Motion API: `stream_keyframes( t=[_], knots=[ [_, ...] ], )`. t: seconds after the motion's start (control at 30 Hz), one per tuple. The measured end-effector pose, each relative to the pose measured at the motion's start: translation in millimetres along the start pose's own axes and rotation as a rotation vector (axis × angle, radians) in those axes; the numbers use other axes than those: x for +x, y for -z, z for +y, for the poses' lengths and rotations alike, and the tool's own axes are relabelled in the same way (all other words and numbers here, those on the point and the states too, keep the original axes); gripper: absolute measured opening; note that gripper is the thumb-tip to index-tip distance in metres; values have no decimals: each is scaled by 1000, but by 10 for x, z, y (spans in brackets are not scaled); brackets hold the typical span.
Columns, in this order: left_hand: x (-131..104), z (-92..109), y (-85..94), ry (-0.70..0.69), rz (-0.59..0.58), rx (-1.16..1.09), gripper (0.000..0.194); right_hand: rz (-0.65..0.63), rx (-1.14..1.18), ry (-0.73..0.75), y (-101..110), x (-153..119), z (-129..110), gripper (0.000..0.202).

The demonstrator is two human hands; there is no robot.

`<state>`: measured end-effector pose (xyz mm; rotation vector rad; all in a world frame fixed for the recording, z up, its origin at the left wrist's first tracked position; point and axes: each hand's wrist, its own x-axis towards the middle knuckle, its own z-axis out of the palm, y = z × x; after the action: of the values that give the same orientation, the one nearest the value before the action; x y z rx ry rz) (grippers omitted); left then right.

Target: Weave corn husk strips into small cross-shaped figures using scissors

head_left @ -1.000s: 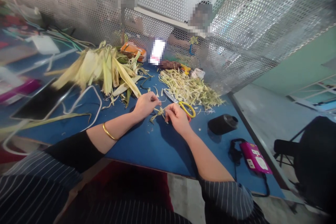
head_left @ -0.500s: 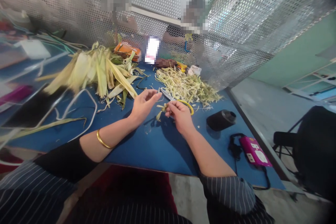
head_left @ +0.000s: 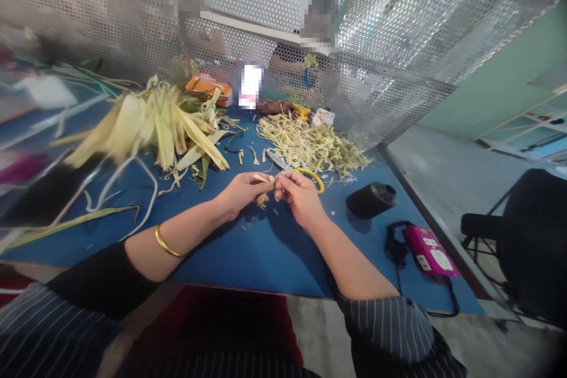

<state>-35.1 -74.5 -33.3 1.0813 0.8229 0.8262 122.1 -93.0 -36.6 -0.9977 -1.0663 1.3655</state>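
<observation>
My left hand (head_left: 241,194) and my right hand (head_left: 302,196) meet above the blue table (head_left: 248,254). Between their pinched fingertips is a small bundle of corn husk pieces (head_left: 262,199), with a pale strip lying across the left fingers. Part of the bundle is hidden by the fingers. Just beyond the right hand lie scissors (head_left: 313,176) with yellow handles, their blades pointing up and left. A heap of shredded husk strips (head_left: 310,144) spreads behind them. Whole corn husks (head_left: 166,130) are piled to the left, with a few small cut pieces (head_left: 256,155) between the heaps.
A black cone-shaped spool (head_left: 370,199) lies at the right, near a magenta power box (head_left: 429,251) with a black cord. A lit phone (head_left: 250,85) and an orange packet (head_left: 208,90) stand against a perforated metal screen (head_left: 261,0). People sit behind it.
My left hand has come down from near the scissor tips to join my right hand at the husk bundle. The view has shifted slightly; small cut pieces behind the left hand are now uncovered.
</observation>
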Motion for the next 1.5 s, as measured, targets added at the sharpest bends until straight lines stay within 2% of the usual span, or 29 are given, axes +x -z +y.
stream_keyframes(
  t=[0.17, 0.3, 0.5, 0.67, 0.77, 0.83, 0.87, 0.93, 1.03, 1.1, 1.17, 1.27, 1.4, 1.5],
  knots=[
    [-14, 67, -5, 123, 25, -16, 10, 68, 82, -28, 68, 37, 1, 18],
    [-16, 77, 4, 161, 43, -9, 14, 64, 67, -57, 79, 55, 38, 20],
    [-7, 43, 25, 5, 178, 264, 20, 38, 69, -94, 66, 43, 48, 22],
    [-8, 68, 33, -8, 194, 300, 20, 50, 125, -187, 86, 51, -4, 23],
    [-1, 92, 50, -13, 197, 282, 18, 122, 116, -202, 159, 97, -40, 22],
    [17, 104, 79, -22, 234, 269, 16, 216, -3, -121, 249, 134, -78, 21],
    [31, 109, 100, -28, 261, 263, 15, 259, -140, -57, 300, 147, -102, 20],
    [62, 119, 147, -42, 316, 261, 15, 297, -591, 84, 395, 151, -157, 19],
    [97, 141, 204, -66, 378, 269, 13, 188, -1373, 192, 461, 113, -218, 17],
    [105, 159, 222, -68, 409, 264, 12, 101, -1657, 192, 456, 83, -228, 20],
    [106, 174, 227, -64, 438, 252, 12, 85, -1765, 177, 441, 70, -220, 26],
    [116, 175, 238, -61, 457, 226, 13, 128, -1810, 130, 451, 83, -217, 33],
    [154, 148, 279, -69, 470, 197, 14, 59, -1807, 94, 501, 112, -255, 45],
    [175, 140, 308, -71, 496, 166, 15, 123, -1712, 88, 514, 116, -280, 57]
  ],
)
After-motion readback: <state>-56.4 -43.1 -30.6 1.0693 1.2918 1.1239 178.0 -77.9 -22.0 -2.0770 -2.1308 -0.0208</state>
